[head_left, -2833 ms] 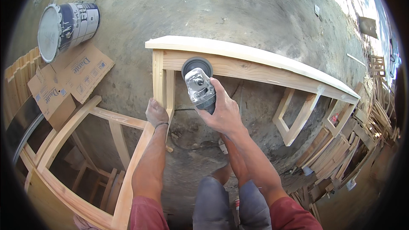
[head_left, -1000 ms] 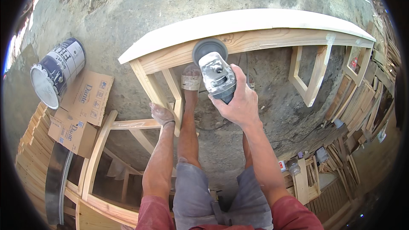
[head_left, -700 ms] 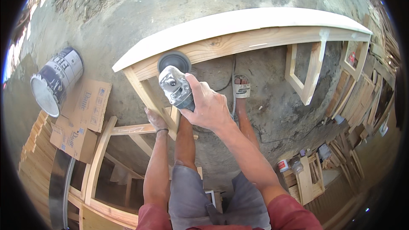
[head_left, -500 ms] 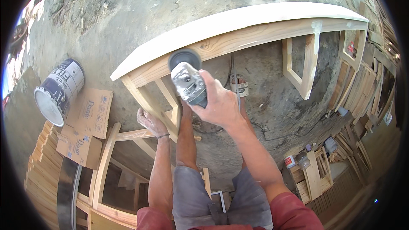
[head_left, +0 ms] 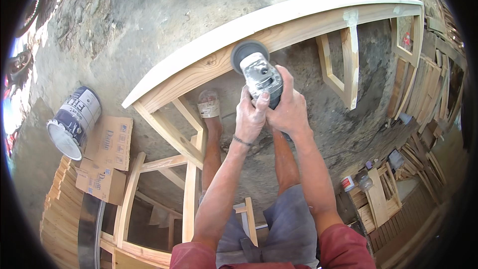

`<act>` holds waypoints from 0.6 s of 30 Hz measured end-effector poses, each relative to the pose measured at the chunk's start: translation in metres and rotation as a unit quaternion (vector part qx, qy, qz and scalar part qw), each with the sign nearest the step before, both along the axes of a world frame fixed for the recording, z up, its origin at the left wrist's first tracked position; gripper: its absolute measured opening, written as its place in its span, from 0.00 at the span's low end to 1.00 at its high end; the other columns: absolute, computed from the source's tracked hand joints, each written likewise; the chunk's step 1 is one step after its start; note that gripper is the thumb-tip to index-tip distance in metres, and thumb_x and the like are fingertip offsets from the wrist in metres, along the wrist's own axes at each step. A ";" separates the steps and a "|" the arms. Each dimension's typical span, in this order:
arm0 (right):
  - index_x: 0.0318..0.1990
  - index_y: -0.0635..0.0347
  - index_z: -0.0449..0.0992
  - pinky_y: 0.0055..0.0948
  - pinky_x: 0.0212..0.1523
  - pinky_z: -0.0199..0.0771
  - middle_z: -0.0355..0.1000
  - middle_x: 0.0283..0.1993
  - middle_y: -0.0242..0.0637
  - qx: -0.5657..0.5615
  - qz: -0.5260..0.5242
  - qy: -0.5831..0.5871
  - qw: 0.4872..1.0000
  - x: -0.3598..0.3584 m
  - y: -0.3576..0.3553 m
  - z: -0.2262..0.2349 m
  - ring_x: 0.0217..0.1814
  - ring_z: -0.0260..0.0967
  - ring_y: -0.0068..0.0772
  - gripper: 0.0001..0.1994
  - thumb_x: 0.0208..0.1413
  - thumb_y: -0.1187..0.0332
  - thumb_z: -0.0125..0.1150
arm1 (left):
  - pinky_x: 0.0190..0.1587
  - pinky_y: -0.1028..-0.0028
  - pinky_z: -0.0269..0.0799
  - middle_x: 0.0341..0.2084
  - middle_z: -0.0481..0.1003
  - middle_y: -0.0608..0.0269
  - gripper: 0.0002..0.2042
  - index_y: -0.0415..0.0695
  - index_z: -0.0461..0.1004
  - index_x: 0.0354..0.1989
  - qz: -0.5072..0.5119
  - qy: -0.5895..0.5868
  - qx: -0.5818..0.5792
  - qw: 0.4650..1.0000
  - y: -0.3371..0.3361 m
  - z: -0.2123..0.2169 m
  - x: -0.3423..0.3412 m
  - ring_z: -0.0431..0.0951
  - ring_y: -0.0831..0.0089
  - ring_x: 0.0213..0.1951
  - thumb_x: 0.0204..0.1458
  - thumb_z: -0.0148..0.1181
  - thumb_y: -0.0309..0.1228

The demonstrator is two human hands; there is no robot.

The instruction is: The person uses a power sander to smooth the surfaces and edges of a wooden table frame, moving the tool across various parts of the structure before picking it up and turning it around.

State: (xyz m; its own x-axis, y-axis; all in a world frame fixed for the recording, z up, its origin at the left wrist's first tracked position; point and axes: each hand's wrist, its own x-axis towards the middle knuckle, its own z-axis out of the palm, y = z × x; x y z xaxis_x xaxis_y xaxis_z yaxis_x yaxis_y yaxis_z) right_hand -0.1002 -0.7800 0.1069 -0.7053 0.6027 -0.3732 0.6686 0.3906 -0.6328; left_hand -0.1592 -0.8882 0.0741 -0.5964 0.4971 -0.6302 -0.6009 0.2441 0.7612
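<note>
With both hands I hold an angle grinder (head_left: 260, 78), its body coated in pale dust. The round sanding disc (head_left: 243, 51) at its far end lies against the side of a bare wood rail (head_left: 199, 72). My right hand (head_left: 291, 109) is wrapped around the grinder's near part. From the other side, my left hand (head_left: 250, 117) grips the same part, close beside the right. A long, curved white top (head_left: 279, 17) runs along the rail. Open wooden leg frames (head_left: 343, 72) extend from the rail, one of them left of my hands.
A dented paint bucket (head_left: 82, 107) stands at left beside flattened cardboard (head_left: 112, 142). Another wooden frame (head_left: 189, 201) lies near my left leg. Scrap wood (head_left: 428, 87) is piled at right. A dark cord crosses the concrete floor (head_left: 164, 5).
My left hand has let go of the wooden leg frame at left and taken hold of the grinder. The grinder and my right hand have moved right along the rail.
</note>
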 end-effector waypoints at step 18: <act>0.72 0.52 0.55 0.52 0.36 0.82 0.74 0.39 0.56 -0.070 0.119 -0.014 0.990 -0.024 -0.069 -0.007 0.35 0.79 0.62 0.42 0.53 0.49 0.67 | 0.69 0.61 0.64 0.63 0.69 0.55 0.49 0.37 0.59 0.72 0.057 -0.092 0.102 0.989 -0.099 -0.026 -0.003 0.70 0.62 0.65 0.53 0.61 0.66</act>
